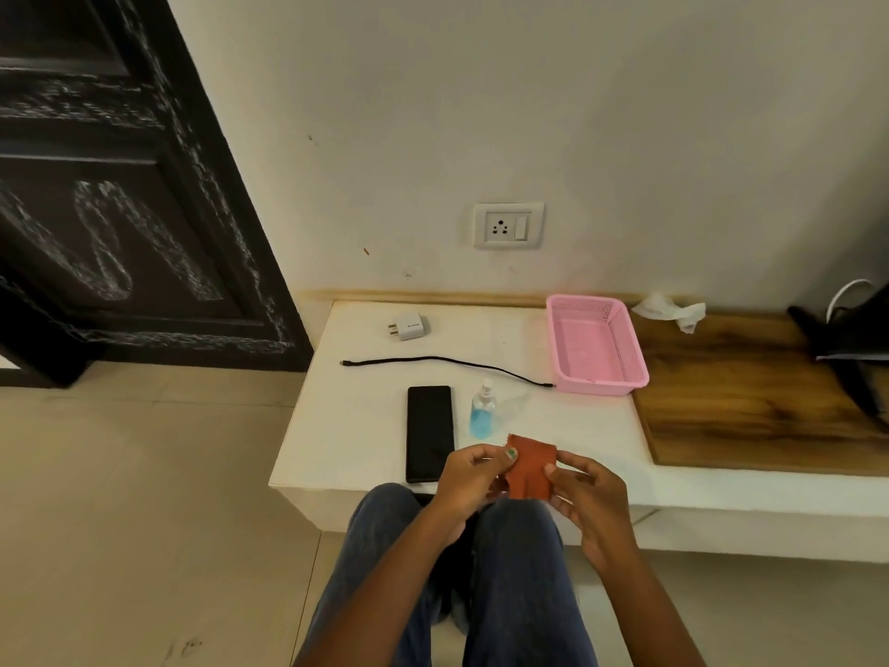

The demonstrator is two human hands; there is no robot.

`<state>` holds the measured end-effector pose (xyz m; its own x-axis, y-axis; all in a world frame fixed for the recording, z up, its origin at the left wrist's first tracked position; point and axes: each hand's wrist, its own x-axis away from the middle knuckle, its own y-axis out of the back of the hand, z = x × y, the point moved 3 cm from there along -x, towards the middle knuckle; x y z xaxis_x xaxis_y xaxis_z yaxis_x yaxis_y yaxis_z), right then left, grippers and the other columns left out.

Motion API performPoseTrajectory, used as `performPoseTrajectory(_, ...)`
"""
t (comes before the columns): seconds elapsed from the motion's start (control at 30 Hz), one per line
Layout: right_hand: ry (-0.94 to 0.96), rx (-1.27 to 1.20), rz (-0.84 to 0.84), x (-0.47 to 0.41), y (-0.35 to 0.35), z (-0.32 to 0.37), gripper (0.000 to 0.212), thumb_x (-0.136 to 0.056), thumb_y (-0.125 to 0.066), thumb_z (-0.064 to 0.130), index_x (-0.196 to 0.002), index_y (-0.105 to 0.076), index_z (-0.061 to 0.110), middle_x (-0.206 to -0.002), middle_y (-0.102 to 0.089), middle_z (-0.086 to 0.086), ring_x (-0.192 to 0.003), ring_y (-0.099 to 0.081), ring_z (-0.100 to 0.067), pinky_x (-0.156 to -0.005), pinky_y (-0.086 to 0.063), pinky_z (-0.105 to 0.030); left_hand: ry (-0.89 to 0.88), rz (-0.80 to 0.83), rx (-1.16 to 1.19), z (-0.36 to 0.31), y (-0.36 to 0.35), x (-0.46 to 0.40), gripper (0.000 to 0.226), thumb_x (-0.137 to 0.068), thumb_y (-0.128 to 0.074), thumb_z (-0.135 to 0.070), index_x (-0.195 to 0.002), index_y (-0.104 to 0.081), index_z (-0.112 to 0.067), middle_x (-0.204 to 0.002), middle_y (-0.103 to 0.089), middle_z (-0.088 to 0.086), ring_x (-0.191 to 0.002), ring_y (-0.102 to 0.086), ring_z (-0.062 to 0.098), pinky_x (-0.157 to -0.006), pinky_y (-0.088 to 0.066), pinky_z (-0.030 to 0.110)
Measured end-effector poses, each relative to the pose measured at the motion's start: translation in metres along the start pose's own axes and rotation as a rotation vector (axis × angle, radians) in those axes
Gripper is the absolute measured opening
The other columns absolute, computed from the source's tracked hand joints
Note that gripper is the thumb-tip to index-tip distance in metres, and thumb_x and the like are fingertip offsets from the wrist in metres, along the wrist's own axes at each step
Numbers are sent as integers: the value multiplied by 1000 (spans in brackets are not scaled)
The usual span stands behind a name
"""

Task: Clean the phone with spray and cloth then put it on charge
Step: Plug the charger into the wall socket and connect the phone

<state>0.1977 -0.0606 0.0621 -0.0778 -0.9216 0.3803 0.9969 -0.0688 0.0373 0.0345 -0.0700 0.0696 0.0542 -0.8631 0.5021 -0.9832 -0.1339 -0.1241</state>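
Observation:
A small rust-orange cloth (530, 466) hangs between both hands above the front edge of the white ledge (365, 426). My left hand (469, 483) pinches its left side and my right hand (584, 495) pinches its right side. Just left of the hands a black phone (429, 433) lies flat, screen up. A clear spray bottle (482, 411) with blue liquid stands upright beside the phone. Further back lie a black charging cable (447, 362) and a white plug adapter (409, 326). A wall socket (508, 226) with a switch sits above the ledge.
An empty pink plastic basket (625, 351) stands at the right of the white ledge, next to a wooden board (750, 402). A crumpled white tissue (671, 310) lies by the wall. A dark bag (846, 344) is at the far right. A dark carved door (120, 185) stands at left.

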Motion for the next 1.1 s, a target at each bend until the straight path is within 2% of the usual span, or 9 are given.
performPoseTrajectory(0.07,36,50,-48,-11,1,-3,29,-94,-50,6,-121,-50,-6,-115,-57,-18,-89,-60,-24,-71,-54,-20,18,16,-64,4,-8,-8,25,-88,-66,-30,-107,-61,-14,-103,-68,3,-93,-68,16,-76,-57,24)
performPoseTrajectory(0.13,64,120,-97,-25,0,-2,43,-89,-55,23,-121,-52,-5,-117,-58,-21,-100,-59,-33,-89,-51,-39,49,29,-141,10,-15,-20,29,-91,-62,-32,-115,-56,-18,-112,-64,2,-102,-65,18,-84,-53,26)
performPoseTrajectory(0.2,66,176,-111,-41,-1,-3,44,-89,-56,25,-121,-52,-4,-120,-57,-23,-107,-56,-37,-98,-45,-47,90,56,-208,15,-22,-33,34,-95,-55,-33,-125,-51,-17,-119,-61,2,-104,-62,19,-85,-50,26)
performPoseTrajectory(0.3,59,306,-138,-67,-2,-13,30,-92,-57,11,-119,-56,-2,-123,-58,-21,-109,-57,-36,-99,-45,-46,126,90,-290,22,-28,-50,37,-99,-47,-32,-133,-45,-18,-122,-56,-1,-100,-57,12,-83,-45,23)
performPoseTrajectory(0.5,-17,371,-109,-96,-6,-33,29,-92,-57,12,-120,-58,4,-122,-61,-14,-106,-60,-27,-93,-45,-31,160,157,-375,33,-29,-77,47,-101,-43,-27,-146,-32,-17,-150,-40,4,-133,-41,21,-107,-31,30)
performPoseTrajectory(0.63,-35,388,-123,-93,-3,-47,27,-92,-57,12,-119,-59,7,-120,-62,-12,-103,-59,-22,-90,-45,-29,165,133,-374,39,-22,-82,53,-101,-42,-28,-149,-25,-15,-154,-33,2,-139,-33,20,-108,-27,28)
performPoseTrajectory(0.73,-43,413,-177,-89,-1,-49,28,-93,-57,12,-120,-58,9,-124,-60,-10,-109,-57,-24,-91,-43,-29,137,71,-419,45,-12,-81,47,-100,-45,-25,-144,-36,-14,-149,-41,4,-133,-40,19,-104,-32,26)
performPoseTrajectory(0.97,79,436,-319,-67,-13,-27,24,-92,-55,7,-115,-58,7,-123,-58,-10,-106,-55,-22,-90,-43,-28,17,-173,-319,45,10,-69,17,-97,-50,-14,-109,-61,-17,-116,-61,0,-109,-58,20,-98,-49,34)
performPoseTrajectory(1.1,336,416,-265,-43,-40,1,12,-88,-58,-2,-99,-61,0,-95,-60,-7,-94,-60,-33,-81,-49,-36,-98,-322,-248,32,26,-65,18,-96,-51,-11,-94,-61,-26,-100,-64,-4,-101,-61,19,-94,-52,36)
